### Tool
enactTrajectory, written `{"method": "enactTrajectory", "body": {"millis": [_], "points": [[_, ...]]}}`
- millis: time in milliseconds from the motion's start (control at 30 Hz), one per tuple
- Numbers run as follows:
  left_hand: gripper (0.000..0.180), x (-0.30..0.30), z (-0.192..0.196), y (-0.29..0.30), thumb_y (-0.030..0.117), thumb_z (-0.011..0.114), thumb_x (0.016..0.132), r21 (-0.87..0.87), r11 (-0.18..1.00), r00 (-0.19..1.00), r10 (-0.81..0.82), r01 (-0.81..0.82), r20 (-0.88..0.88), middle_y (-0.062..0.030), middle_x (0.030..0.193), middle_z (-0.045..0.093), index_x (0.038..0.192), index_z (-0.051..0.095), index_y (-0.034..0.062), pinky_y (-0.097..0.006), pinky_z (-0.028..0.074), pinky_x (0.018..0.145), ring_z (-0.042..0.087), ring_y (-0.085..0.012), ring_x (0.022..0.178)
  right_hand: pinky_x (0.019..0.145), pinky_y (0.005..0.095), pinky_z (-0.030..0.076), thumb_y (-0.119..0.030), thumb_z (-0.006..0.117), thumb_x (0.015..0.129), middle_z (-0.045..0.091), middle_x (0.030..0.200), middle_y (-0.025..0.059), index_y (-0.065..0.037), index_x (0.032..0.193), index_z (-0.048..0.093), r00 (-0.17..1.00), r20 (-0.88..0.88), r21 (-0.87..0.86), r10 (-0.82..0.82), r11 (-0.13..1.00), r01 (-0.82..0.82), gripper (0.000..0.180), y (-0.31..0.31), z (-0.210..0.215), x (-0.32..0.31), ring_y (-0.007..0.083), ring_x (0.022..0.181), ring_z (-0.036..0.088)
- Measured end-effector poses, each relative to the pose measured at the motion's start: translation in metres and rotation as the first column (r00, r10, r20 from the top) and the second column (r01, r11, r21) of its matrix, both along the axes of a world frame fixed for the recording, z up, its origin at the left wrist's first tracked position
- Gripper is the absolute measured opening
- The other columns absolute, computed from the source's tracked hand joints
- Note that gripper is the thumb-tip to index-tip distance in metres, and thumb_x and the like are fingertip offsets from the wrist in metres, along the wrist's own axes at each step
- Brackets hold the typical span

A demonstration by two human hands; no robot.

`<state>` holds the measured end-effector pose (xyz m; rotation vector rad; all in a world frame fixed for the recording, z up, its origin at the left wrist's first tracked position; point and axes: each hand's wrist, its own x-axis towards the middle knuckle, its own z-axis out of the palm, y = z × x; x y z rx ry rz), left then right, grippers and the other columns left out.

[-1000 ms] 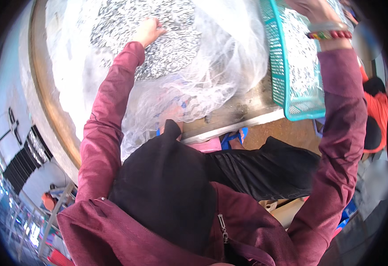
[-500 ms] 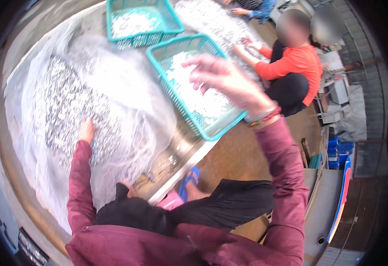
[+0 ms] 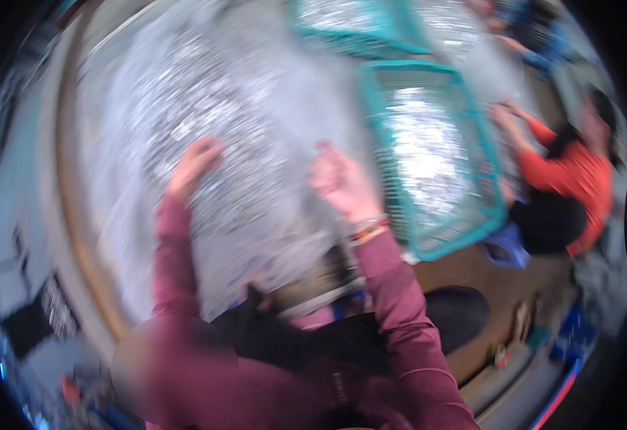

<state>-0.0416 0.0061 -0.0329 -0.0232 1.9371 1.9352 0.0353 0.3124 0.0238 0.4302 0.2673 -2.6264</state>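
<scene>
A wide heap of small silvery pieces (image 3: 231, 183), like tiny fish but too smeared to be sure, lies on a crumpled white net (image 3: 131, 236). Over the heap's middle is my left hand (image 3: 197, 166), its fingers bent together; what they hold, if anything, does not show. My right hand (image 3: 346, 185), with bands at the wrist, hovers above the net between heap and basket. Motion blurs its curled fingers. Just right of it stands a teal plastic basket (image 3: 496, 193) with a bright layer of the same pieces (image 3: 428, 150).
Another teal basket (image 3: 360, 46) of silvery pieces stands farther back. At the right a person in an orange top (image 3: 578, 175) works over more pieces, with a second person (image 3: 535, 36) beyond. The raised table edge (image 3: 88, 247) curves along the left.
My right hand has swung from over the near basket back left toward the heap, and its spread fingers are now curled. The view has turned, shifting everything rightward. My left hand stays at the heap.
</scene>
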Motion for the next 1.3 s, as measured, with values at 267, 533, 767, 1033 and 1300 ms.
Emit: {"method": "enactTrajectory", "body": {"millis": [267,533,767,1033,1300], "points": [[0.015,0.046,0.068,0.04,0.008,0.062,0.082,-0.491,0.855,0.765,-0.426,0.166,-0.483,-0.0082,0.087,0.061,0.096,0.061,0.0031,-0.03,0.051,0.07,0.062,-0.0217,0.076,0.095,0.0417,0.041,-0.027,0.037,0.098,0.057,0.112,0.0154,0.004,0.119,0.049,0.977,0.199,-0.179,0.074,0.983,-0.038,0.04,-0.108,-0.077,0.008,0.0286,0.104,0.054],[0.017,0.01,0.015,0.013,0.016,0.063,0.08,-0.755,0.647,0.877,-0.297,-0.106,-0.378,-0.0135,0.092,0.065,0.092,0.067,0.0062,-0.039,0.05,0.07,0.064,-0.0297,0.081,0.074,0.0351,0.043,-0.014,0.044,0.094,0.052,0.093,0.0111,0.002,0.114,0.051,0.949,0.294,-0.259,-0.117,0.946,0.197,0.026,-0.085,-0.09,-0.011,0.0216,0.084,0.049],[0.014,0.031,-0.066,0.024,0.017,0.06,0.08,-0.929,0.343,0.879,-0.39,-0.139,-0.275,-0.0164,0.084,0.061,0.076,0.061,0.0038,-0.044,0.049,0.067,0.062,-0.0345,0.078,0.051,0.0259,0.029,-0.01,0.042,0.092,0.039,0.066,0.0024,-0.001,0.103,0.054,0.808,0.505,-0.338,-0.304,0.792,0.509,0.019,-0.067,-0.091,-0.002,0.0126,0.059,0.036],[0.012,0.026,-0.028,0.012,0.012,0.065,0.075,-0.627,0.779,0.971,-0.136,-0.018,-0.196,-0.0085,0.063,0.061,0.086,0.065,0.0062,-0.032,0.049,0.06,0.061,-0.0217,0.059,0.041,0.0234,0.02,-0.013,0.042,0.093,0.033,0.055,-0.0018,-0.001,0.097,0.056,0.938,0.239,-0.399,-0.251,0.855,0.331,0.018,-0.06,-0.084,0.005,0.0088,0.047,0.028],[0.014,0.007,-0.065,0.048,0.006,0.055,0.076,-0.832,0.554,0.691,-0.599,-0.007,-0.405,-0.0153,0.086,0.057,0.086,0.064,0.0027,-0.041,0.049,0.075,0.06,-0.0329,0.083,0.045,0.024,0.023,-0.01,0.043,0.092,0.033,0.058,-0.0005,0.0,0.097,0.055,0.894,0.359,-0.266,-0.268,0.889,0.374,0.017,-0.061,-0.087,0.014,0.0097,0.05,0.029]]}}
